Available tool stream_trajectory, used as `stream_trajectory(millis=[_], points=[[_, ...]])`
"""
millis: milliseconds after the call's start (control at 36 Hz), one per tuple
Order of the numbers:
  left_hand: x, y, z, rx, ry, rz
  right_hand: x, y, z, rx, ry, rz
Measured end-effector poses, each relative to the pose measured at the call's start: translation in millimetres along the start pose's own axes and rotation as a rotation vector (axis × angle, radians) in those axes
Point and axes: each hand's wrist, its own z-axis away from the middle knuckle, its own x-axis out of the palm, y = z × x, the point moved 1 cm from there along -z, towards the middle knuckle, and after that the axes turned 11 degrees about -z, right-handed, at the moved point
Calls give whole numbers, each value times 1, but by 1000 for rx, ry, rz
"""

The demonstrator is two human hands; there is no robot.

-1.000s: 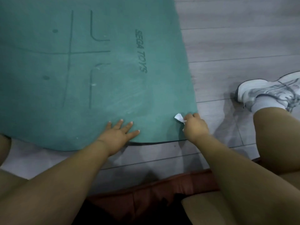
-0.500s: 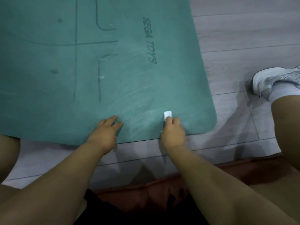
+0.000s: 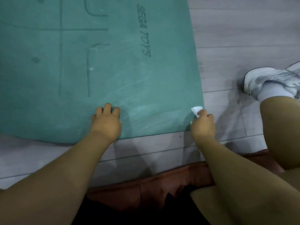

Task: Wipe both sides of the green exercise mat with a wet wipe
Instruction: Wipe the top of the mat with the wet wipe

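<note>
The green exercise mat (image 3: pixel 113 70) is laid flat on the floor (image 3: pixel 243 38), printed side up. The wet wipe (image 3: pixel 196 110) is pinched in the right hand (image 3: pixel 203 125) at the mat's near right corner, having been swept rightward from mid-edge half a second earlier. The left hand (image 3: pixel 106 122) is pressed on the mat, fingers now curled, nothing grasped. Streaks suggest that this side is partly wiped; the underside is judged outstanding.

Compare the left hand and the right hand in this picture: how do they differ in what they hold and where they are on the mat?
The left hand holds nothing; the right hand pinches a white wet wipe. The left hand rests nearer the middle of the near edge of the green mat; the right hand is at its near right corner. Both touch the mat.
</note>
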Motion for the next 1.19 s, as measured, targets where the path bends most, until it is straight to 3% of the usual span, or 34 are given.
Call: stream_trajectory(millis=[83, 222, 278, 333, 444, 500, 611, 667, 722, 778, 861, 917, 1000, 1056, 1111, 1194], points=[[0, 8, -3, 52, 23, 13, 26, -16, 26, -159, -71, 100], [-3, 12, -7, 87, -36, 10, 47, -42, 58, -730, -379, 329], [-5, 11, -8, 96, -84, 0, 39, -36, 42, -775, -444, 355], [-8, 9, -9, 104, -126, 8, 27, -25, 16, -623, -362, 289], [-10, 7, -11, 103, -156, 7, -5, -9, -28, -21, -7, -105], [-11, 8, -14, 95, -147, -10, -6, -10, -34, 79, 27, -203], [-17, 14, -22, 52, -102, 4, 14, -26, -22, 69, 86, -178], [-18, 16, -26, 24, -63, 44, 32, -41, -8, -137, 74, -74], [-18, 14, -31, 18, -9, 55, 47, -58, 6, -493, 2, 2], [-17, 8, -37, 11, 20, 65, 56, -68, 13, -762, -179, 75], [-18, -4, -47, -29, 1, 96, 51, -65, -5, -937, -283, 79], [-19, -8, -52, -45, -10, 98, 39, -57, -31, -795, -179, 21], [-24, -6, -57, -69, -19, 77, 12, -40, -68, -275, 106, -112], [-28, -3, -60, -102, -23, 96, 4, -39, -79, -36, 208, -206], [-29, 0, -64, -129, -10, 110, 11, -51, -79, 16, 194, -215], [-28, 1, -66, -156, 25, 129, 42, -76, -56, -167, 111, -103]])
